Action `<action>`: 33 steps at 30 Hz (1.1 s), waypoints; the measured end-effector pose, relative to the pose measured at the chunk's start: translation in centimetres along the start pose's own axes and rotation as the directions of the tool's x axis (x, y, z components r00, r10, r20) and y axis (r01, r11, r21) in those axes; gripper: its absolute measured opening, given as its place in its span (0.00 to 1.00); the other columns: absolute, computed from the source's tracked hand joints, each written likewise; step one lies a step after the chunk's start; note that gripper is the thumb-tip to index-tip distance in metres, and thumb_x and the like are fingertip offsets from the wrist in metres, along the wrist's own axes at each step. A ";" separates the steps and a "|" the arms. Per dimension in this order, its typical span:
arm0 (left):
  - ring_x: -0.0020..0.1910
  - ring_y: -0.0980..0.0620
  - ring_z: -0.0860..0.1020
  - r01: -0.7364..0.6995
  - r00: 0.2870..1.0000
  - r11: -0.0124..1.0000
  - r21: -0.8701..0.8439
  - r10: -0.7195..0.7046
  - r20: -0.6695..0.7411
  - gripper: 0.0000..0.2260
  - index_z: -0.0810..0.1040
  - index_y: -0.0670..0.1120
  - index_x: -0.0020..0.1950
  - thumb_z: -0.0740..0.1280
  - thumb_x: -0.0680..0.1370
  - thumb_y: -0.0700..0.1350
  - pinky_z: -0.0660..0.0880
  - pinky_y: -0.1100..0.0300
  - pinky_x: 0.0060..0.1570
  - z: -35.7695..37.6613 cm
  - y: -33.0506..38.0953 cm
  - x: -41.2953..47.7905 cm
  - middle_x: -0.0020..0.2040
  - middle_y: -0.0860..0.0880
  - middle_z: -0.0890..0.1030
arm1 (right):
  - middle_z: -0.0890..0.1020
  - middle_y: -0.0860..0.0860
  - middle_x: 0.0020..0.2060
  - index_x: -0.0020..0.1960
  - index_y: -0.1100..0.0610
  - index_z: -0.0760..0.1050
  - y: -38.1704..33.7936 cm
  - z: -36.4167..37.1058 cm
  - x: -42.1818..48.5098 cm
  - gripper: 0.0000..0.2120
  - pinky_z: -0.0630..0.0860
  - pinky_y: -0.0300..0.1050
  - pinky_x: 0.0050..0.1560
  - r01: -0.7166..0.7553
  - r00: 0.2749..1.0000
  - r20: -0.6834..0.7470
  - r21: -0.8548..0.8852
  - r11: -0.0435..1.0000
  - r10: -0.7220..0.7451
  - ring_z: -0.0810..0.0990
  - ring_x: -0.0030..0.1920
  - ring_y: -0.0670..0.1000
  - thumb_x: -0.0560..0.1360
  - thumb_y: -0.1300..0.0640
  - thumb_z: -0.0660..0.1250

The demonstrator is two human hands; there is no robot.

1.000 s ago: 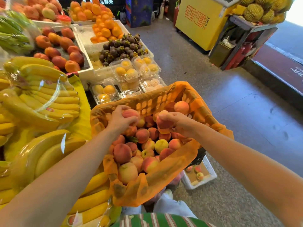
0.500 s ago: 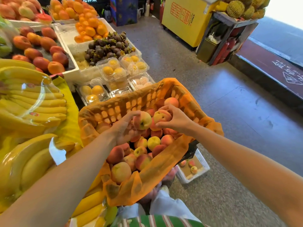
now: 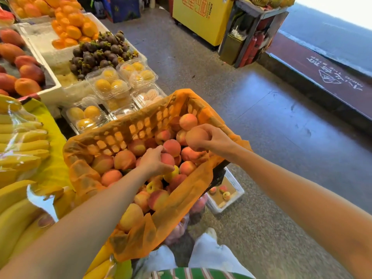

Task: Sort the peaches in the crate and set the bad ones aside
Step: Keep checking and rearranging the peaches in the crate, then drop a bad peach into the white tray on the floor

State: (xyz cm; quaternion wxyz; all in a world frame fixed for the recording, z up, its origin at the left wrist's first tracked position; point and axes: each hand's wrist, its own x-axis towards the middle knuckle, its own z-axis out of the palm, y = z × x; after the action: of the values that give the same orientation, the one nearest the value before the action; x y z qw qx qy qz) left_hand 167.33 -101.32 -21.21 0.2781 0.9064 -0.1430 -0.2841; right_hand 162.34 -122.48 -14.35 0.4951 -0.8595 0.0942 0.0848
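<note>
In the orange-lined crate (image 3: 112, 137), the left hand (image 3: 154, 163) curls round a reddish peach (image 3: 167, 159) on the heap; the right hand (image 3: 216, 140) cups a paler peach (image 3: 196, 138) held above the right edge. Best to roll each fruit gently, checking every side for bruises, before setting rejects in the white tray (image 3: 240, 190) on the floor

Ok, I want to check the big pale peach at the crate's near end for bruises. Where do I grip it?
Probably from above, cupping the pale peach round its exposed top: the orange liner crowds its near side and other peaches press its far side, leaving only the top open.
</note>
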 end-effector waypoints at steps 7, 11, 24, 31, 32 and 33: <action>0.56 0.44 0.76 -0.008 0.989 0.985 0.171 0.033 -0.143 0.21 0.73 0.45 0.64 0.67 0.75 0.55 0.76 0.50 0.53 1.2 3.1 1.3 0.59 0.44 0.77 | 0.82 0.54 0.49 0.59 0.56 0.77 1.7 -5.0 -2.4 0.16 0.80 0.45 0.49 -0.027 1.000 -0.003 0.151 0.988 0.027 0.82 0.48 0.51 0.74 0.52 0.71; 0.48 0.51 0.76 -0.435 0.805 0.900 -0.004 0.387 -0.450 0.14 0.77 0.47 0.56 0.68 0.74 0.52 0.74 0.56 0.48 1.8 10.6 0.9 0.49 0.49 0.78 | 0.80 0.51 0.40 0.52 0.55 0.76 3.7 -9.0 -4.0 0.10 0.76 0.38 0.37 -0.016 0.999 -0.036 0.285 0.958 0.027 0.79 0.37 0.45 0.75 0.51 0.70; 0.39 0.57 0.77 -0.562 0.823 0.800 -0.210 0.513 -0.245 0.32 0.73 0.48 0.65 0.78 0.65 0.57 0.71 0.70 0.38 20.6 31.7 3.3 0.54 0.47 0.75 | 0.79 0.54 0.52 0.62 0.57 0.72 19.9 -24.5 -11.0 0.30 0.80 0.48 0.52 -0.115 0.986 -0.071 0.363 0.925 0.151 0.80 0.51 0.51 0.65 0.48 0.78; 0.47 0.50 0.80 -0.313 0.946 0.891 -0.330 0.325 -0.021 0.33 0.70 0.52 0.57 0.76 0.58 0.61 0.78 0.51 0.47 29.7 32.4 7.5 0.53 0.49 0.78 | 0.79 0.54 0.59 0.67 0.58 0.70 29.5 -26.5 -12.1 0.20 0.81 0.44 0.51 -0.288 0.957 0.101 0.474 0.832 0.273 0.81 0.56 0.50 0.77 0.55 0.67; 0.48 0.50 0.79 -0.274 0.956 0.903 -0.332 0.293 0.008 0.33 0.69 0.51 0.57 0.75 0.57 0.61 0.78 0.52 0.47 30.9 31.8 8.5 0.52 0.49 0.78 | 0.79 0.54 0.60 0.68 0.57 0.70 31.1 -26.4 -11.8 0.20 0.81 0.46 0.52 -0.311 0.949 0.106 0.495 0.812 0.298 0.81 0.57 0.50 0.78 0.53 0.66; 0.49 0.50 0.79 -0.240 0.965 0.914 -0.327 0.263 0.026 0.32 0.68 0.51 0.56 0.76 0.58 0.59 0.76 0.55 0.47 32.2 31.1 9.6 0.52 0.49 0.77 | 0.79 0.54 0.59 0.68 0.57 0.70 32.8 -26.2 -11.4 0.19 0.81 0.46 0.52 -0.336 0.938 0.105 0.512 0.791 0.331 0.81 0.58 0.51 0.79 0.52 0.65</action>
State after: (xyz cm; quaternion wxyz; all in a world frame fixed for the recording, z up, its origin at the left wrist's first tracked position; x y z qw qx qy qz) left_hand 152.68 -143.98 -29.21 0.4511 0.8126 -0.2196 -0.2966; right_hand 144.58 -160.42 -26.09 0.6872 -0.6620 0.2612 0.1463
